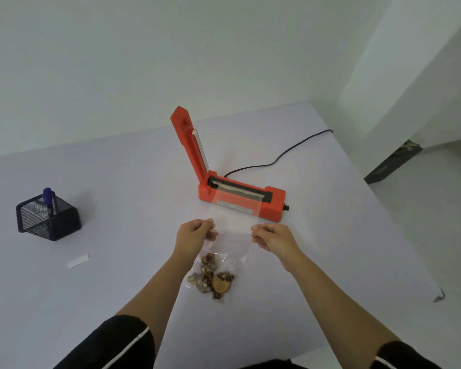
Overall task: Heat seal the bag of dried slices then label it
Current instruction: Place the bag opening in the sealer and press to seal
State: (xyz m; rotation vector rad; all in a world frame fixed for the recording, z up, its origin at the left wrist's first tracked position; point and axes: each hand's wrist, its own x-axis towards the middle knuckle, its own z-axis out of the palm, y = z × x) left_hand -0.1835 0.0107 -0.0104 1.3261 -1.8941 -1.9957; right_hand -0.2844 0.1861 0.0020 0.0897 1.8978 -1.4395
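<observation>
A clear plastic bag lies on the white table with its open end draped over the sealing strip of an orange heat sealer. The sealer's lid stands raised. Brown dried slices sit bunched at the bag's near end. My left hand pinches the bag's left edge. My right hand pinches its right edge. A small white label lies flat on the table to the left.
A black mesh pen holder with a blue marker stands at the left. The sealer's black cord runs back to the table's far right edge. The table's right edge drops to the floor.
</observation>
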